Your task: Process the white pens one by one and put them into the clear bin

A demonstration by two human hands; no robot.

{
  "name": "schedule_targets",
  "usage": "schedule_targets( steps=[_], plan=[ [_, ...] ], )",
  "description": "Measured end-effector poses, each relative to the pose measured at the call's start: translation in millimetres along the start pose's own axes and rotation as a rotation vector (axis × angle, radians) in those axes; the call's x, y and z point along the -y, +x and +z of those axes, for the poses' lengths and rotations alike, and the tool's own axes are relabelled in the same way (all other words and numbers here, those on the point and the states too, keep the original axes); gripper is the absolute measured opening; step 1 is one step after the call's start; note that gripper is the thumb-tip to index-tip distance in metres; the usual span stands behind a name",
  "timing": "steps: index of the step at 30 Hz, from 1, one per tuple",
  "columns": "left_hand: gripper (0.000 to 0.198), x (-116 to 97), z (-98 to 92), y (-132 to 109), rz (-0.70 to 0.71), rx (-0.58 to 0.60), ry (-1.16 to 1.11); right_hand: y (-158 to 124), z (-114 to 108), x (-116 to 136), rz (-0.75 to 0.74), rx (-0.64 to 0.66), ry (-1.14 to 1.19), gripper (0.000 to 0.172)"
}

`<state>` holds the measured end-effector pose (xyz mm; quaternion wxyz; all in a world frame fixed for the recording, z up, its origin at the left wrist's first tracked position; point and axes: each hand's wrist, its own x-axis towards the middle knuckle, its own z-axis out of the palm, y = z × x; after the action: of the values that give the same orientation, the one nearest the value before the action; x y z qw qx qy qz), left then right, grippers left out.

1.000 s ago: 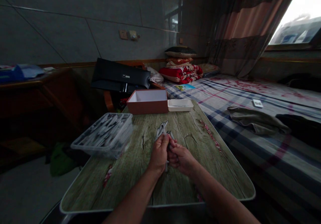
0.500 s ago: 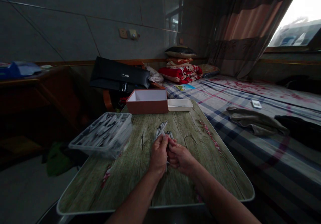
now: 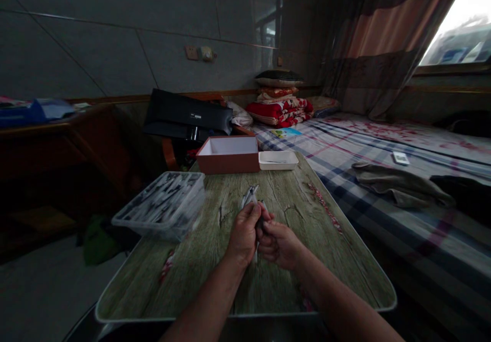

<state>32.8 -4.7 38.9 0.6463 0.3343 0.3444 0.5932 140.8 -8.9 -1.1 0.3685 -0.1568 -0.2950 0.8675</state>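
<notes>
My left hand (image 3: 242,234) and my right hand (image 3: 279,242) are together above the middle of the table, fingers closed and thumbs near each other. Slim white-and-grey pens (image 3: 250,194) stick out past the fingertips of my left hand; whether some of them lie on the table behind, I cannot tell. The fingers of my right hand are curled around a slim dark-tipped pen, mostly hidden. A thin pale end shows below, between the two hands. Left of them, a clear plastic box (image 3: 148,224) holds many similar pens.
At the table's (image 3: 207,280) far edge stand a reddish-brown box (image 3: 228,164) with a white inside and a small white tray (image 3: 278,167) holding something thin. Behind is a black case (image 3: 184,114). A bed (image 3: 345,147) with folded bedding and a grey cloth (image 3: 399,183) runs along the right.
The view has swung slightly left, so everything sits a little further right. Both hands stay together, with only small shifts of the fingers.
</notes>
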Motion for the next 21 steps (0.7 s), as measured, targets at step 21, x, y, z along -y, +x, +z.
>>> schedule_targets(
  steps=[21],
  plan=[
    [0.027,6,-6.5,1,0.059,-0.105,0.197,5,-1,-10,-0.304,-0.287,-0.401,0.036]
  ],
)
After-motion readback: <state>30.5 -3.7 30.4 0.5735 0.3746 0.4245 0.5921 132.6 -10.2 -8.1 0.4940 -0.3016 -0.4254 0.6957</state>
